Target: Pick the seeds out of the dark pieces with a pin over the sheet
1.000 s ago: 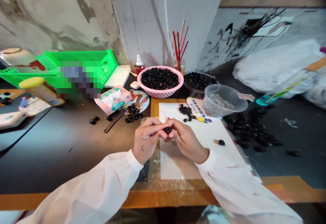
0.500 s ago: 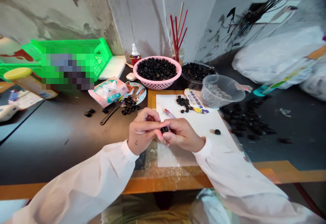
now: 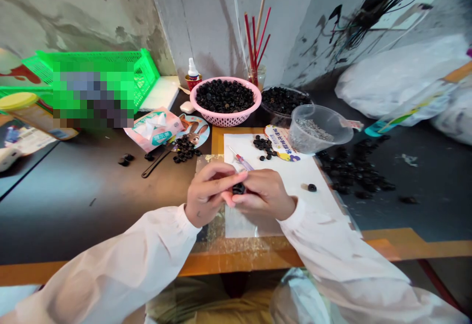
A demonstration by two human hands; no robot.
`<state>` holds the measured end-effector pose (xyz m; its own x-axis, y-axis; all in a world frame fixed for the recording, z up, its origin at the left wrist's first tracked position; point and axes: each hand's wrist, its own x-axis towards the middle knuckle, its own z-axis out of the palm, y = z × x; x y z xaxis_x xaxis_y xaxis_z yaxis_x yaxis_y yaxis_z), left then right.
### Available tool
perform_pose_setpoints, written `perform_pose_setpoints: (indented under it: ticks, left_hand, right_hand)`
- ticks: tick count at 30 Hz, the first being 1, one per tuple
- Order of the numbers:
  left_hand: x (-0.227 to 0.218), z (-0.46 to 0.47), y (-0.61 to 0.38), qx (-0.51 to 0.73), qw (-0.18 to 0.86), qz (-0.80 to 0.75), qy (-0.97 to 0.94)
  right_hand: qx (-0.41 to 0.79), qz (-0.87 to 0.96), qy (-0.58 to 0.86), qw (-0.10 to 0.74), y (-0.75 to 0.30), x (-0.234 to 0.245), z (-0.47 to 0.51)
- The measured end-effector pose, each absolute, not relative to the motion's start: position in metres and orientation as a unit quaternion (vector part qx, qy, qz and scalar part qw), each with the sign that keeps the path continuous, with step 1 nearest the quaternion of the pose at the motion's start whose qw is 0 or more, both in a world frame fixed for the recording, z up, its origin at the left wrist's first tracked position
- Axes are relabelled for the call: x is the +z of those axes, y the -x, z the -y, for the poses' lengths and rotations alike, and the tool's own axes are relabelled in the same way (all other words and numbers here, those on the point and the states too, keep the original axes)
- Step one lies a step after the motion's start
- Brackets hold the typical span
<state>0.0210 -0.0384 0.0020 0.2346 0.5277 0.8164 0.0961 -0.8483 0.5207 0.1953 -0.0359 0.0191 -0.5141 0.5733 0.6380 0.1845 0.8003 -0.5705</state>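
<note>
Between the fingertips of both hands is a small round black part (image 3: 238,188), like the many others on the table; its exact kind I cannot make out. My left hand (image 3: 209,190) pinches it from the left, and my right hand (image 3: 267,193) is closed on it from the right. The hands meet above a white sheet (image 3: 250,223). Just beyond them lies a screwdriver (image 3: 244,162) with a clear purplish handle. One loose black part (image 3: 311,187) sits on the sheet to the right, and a small group of them (image 3: 263,146) lies at its far side.
A pink basket (image 3: 225,117) heaped with black parts stands at the back, beside a clear tub (image 3: 319,130) of small metal pieces. More black parts (image 3: 359,169) are spread at right. Leftward are a tissue pack (image 3: 153,130), a black-handled tool (image 3: 157,162) and a green crate (image 3: 145,75).
The black part has turned a little between my fingers, and its round face shows more. Both hands stay together over the sheet; the whole view has shifted slightly.
</note>
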Motion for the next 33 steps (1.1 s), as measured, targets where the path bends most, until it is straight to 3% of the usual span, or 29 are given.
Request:
perform_pose_setpoints:
  ticks: [9,14,19,24,28,33]
  left_hand:
    - [0.004,0.037,-0.017,0.550,0.195,-0.203,-0.786]
    - [-0.002,0.031,-0.011,0.521,0.241,-0.255,-0.778]
    - [-0.005,0.021,-0.002,0.543,0.326,-0.247,-0.733]
    - [0.012,-0.013,0.051,0.577,0.207,-0.356,-0.705]
    - [0.018,-0.039,0.103,0.493,0.028,-0.494,-0.716]
    - [0.010,-0.041,0.108,0.356,-0.013,-0.468,-0.809]
  right_hand:
    - [0.231,0.825,0.255,0.449,-0.193,0.011,0.035]
    - [0.210,0.860,0.295,0.359,-0.194,0.011,0.027]
    - [0.110,0.885,0.295,0.343,-0.207,0.027,0.030]
    - [-0.059,0.872,0.446,0.193,-0.281,0.052,0.048]
    - [-0.166,0.818,0.541,0.101,-0.349,0.035,0.054]
    - [-0.188,0.815,0.547,0.039,-0.379,0.002,0.049]
